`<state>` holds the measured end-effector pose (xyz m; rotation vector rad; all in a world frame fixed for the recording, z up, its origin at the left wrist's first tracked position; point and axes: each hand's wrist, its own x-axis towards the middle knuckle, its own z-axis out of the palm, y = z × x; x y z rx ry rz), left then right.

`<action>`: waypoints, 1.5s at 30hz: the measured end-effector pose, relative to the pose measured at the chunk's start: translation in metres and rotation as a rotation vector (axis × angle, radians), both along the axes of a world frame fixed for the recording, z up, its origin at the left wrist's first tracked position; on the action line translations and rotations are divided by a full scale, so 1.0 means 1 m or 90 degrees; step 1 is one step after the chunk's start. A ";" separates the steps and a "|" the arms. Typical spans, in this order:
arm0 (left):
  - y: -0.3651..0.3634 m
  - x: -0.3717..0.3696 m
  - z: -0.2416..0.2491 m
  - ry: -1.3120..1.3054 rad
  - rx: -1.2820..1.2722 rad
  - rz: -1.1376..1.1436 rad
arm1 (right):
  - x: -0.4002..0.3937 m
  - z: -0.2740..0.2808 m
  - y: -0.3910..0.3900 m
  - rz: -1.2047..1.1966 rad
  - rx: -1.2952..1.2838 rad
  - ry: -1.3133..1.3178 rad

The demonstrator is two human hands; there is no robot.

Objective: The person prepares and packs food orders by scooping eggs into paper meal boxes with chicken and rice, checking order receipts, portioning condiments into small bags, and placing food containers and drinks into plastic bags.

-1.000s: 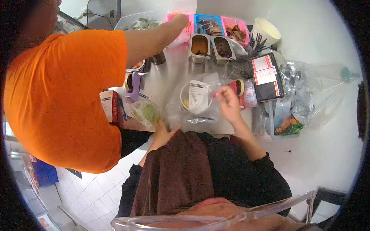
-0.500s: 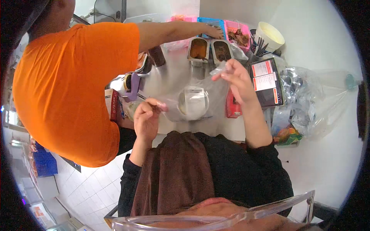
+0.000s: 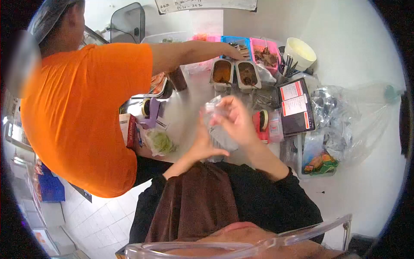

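My right hand [image 3: 235, 121] pinches the gathered top of a clear plastic bag [image 3: 213, 105] above the steel counter. My left hand [image 3: 202, 142] is upright against the bag's left side, its thumb stretched out to the right. The lower part of the bag hangs between my hands, and its contents are mostly hidden. Beyond my hands stand two metal tins, one with orange sauce [image 3: 222, 71] and one with dark food [image 3: 247, 73].
A co-worker in an orange shirt [image 3: 86, 116] stands at the left, one arm reaching to the blue basket [image 3: 237, 45]. Around are a pink basket [image 3: 265, 54], a cream bucket [image 3: 299, 52], a black tablet [image 3: 296, 105], bagged greens [image 3: 159, 141] and tape dispensers [image 3: 151, 113].
My hands have come together, and the bag that was spread between them is now gathered at its top. The view has shifted, showing more of the back wall.
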<state>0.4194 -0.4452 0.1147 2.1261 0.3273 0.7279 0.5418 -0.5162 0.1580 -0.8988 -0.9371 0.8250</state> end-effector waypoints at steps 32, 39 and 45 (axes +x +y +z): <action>0.026 -0.025 0.042 0.196 0.468 -0.170 | 0.044 -0.250 -0.027 0.247 -0.575 -0.410; 0.010 -0.092 0.009 0.199 0.029 0.055 | 0.021 -0.171 0.101 0.212 -0.373 -0.375; -0.002 -0.103 -0.045 0.327 0.168 0.106 | -0.088 -0.072 0.194 0.274 -0.235 -0.468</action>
